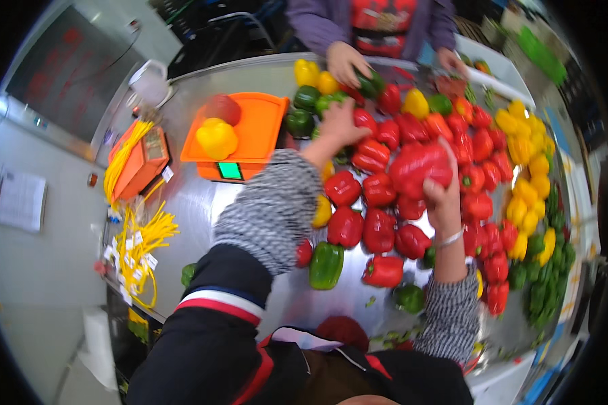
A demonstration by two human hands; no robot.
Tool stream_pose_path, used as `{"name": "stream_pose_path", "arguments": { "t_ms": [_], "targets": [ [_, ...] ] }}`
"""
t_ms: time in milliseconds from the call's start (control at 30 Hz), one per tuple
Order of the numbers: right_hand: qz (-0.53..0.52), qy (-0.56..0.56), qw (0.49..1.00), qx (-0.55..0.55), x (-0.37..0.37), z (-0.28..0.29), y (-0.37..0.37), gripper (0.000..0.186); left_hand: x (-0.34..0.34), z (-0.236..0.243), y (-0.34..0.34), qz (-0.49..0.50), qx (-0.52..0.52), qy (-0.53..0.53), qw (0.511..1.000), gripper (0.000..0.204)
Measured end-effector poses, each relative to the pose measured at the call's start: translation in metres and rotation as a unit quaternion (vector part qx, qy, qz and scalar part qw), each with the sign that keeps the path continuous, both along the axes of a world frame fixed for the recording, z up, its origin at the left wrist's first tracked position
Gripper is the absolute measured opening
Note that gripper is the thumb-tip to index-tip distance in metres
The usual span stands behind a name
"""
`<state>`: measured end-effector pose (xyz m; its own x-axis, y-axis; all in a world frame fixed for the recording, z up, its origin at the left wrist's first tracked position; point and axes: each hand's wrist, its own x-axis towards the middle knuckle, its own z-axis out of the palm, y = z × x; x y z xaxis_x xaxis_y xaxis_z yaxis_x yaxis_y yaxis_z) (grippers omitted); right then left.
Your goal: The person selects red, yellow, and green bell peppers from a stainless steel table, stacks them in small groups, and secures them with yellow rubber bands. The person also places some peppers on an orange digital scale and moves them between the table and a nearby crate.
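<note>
The person's right hand (442, 199) is closed around a large red pepper (415, 169), thumb across its near side, the pepper raised above the others and slightly blurred. To the left of that grip and farther from the body, the left hand (343, 125) is spread wide, fingers apart over the pile; whether its fingertips touch a pepper cannot be told. Below and left of the right-hand grip, red peppers (379, 230) stand in loose rows on the metal table (199, 209), with a long green pepper (326, 265) at their near edge. Right of the grip, beyond more red ones, are yellow peppers (523, 142). Just beyond the left hand, a co-worker's hand (346, 62) is on a dark green pepper (370, 85). Left of the left hand, an orange scale (262, 125) bears a yellow pepper (216, 139) and a red one.
</note>
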<state>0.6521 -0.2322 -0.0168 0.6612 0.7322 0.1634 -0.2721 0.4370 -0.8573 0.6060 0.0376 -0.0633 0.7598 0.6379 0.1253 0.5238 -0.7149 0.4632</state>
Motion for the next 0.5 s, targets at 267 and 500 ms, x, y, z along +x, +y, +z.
{"name": "stream_pose_path", "arguments": {
  "t_ms": [267,500],
  "targets": [
    [-0.064,-0.037,0.991,-0.111,-0.028,-0.023,0.036,0.083,-0.008,-0.009,-0.013,-0.080,0.064,-0.076,0.992,0.072],
    [-0.016,-0.020,0.995,-0.101,-0.040,-0.023,0.066,0.077,-0.115,0.066,0.030,0.063,-0.430,-0.353,0.828,0.050]
  ]
}}
